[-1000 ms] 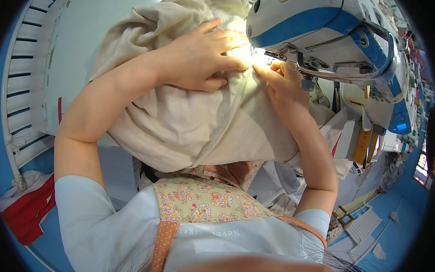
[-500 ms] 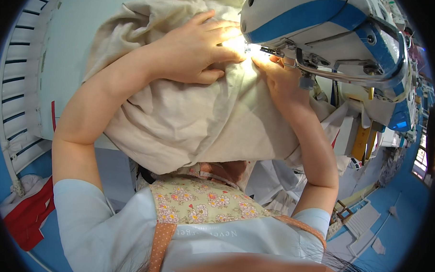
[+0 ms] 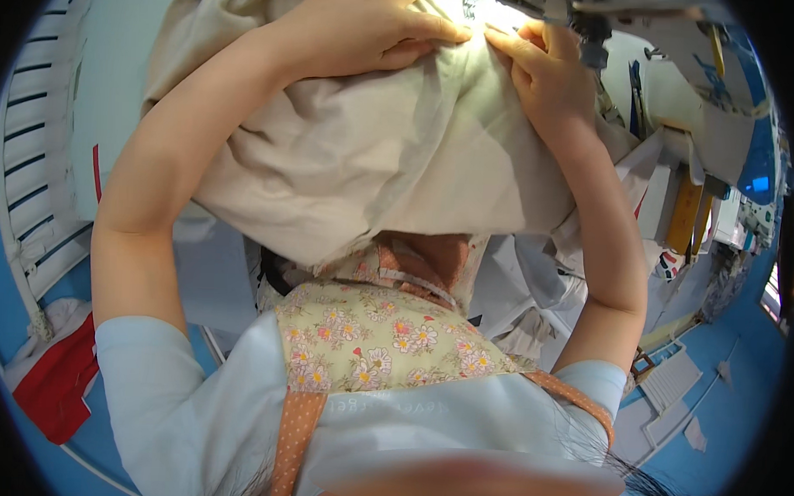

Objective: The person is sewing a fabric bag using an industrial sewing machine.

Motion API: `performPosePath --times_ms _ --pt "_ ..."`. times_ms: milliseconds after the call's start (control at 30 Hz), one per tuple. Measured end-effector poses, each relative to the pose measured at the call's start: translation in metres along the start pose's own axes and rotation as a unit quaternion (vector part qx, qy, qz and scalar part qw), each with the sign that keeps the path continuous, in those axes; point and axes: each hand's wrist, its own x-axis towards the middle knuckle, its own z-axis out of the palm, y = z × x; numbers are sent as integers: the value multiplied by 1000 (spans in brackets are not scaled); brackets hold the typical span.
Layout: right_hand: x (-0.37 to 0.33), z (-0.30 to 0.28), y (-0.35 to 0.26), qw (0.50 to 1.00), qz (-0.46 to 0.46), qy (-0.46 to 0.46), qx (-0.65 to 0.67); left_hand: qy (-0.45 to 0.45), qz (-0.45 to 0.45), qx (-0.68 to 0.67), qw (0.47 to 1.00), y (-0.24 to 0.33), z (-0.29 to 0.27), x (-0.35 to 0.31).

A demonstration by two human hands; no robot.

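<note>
A wide beige cloth (image 3: 347,176) lies in loose folds over the table and hangs over its near edge. My left hand (image 3: 361,28) rests on the cloth, fingers stretched out toward a bright light at the top edge; some fingertips run out of view. To the right of the lit spot, my right hand (image 3: 552,78) is closed on the cloth, its thumb pointing at the seam line. The sewing machine (image 3: 727,67) stands at the upper right, its head mostly cut off by the picture's edge. Glare hides the needle area between my hands.
A pale green tabletop (image 3: 121,133) extends to the left beside a white slatted rack (image 3: 33,139). Red fabric (image 3: 60,380) lies low at the left. A yellow-brown block (image 3: 685,214) is at the right of the machine. Lower right, a white slatted piece (image 3: 670,380) lies on the blue floor.
The view has shifted, so the machine, cloth and both hands appear higher, with the machine head now largely out of the picture. My hands stay at the lit spot on the cloth.
</note>
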Motion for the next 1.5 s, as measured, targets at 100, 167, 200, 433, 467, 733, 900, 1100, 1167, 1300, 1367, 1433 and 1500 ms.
performPosePath --times_ms 100,167,200,433,467,733,900,1100,1167,1300,1367,1433,1500 --pt "-26 -25 -34 999 29 -5 40 53 -14 47 997 37 1 -42" --pt "-59 -48 -67 994 -14 -6 106 64 -69 -36 995 88 -8 -80" --pt "-77 -47 -88 986 -15 9 166 64 -70 -32 995 111 -8 -94" --pt "-109 -8 -153 992 1 64 105 167 -190 70 965 171 58 -129" --pt "-108 -1 -151 987 -17 104 120 208 -166 93 959 165 68 -129" --pt "-116 -2 -150 970 -41 153 183 268 -58 121 954 149 66 -129" --pt "-122 0 -151 976 -28 155 148 234 -46 132 962 153 62 -125" --pt "-104 -10 -157 986 -33 123 107 238 -105 136 956 164 61 -124" --pt "-104 -6 -154 985 -42 126 110 245 -123 145 951 166 62 -129" --pt "-101 -3 -147 980 -35 127 152 230 -174 153 945 155 47 -137" --pt "-96 -4 -147 975 -18 126 180 236 -160 136 949 150 41 -134" --pt "-93 -6 -147 971 0 124 206 237 -162 118 951 161 41 -121" --pt "-92 -9 -146 964 32 108 240 223 -184 101 952 161 46 -117"
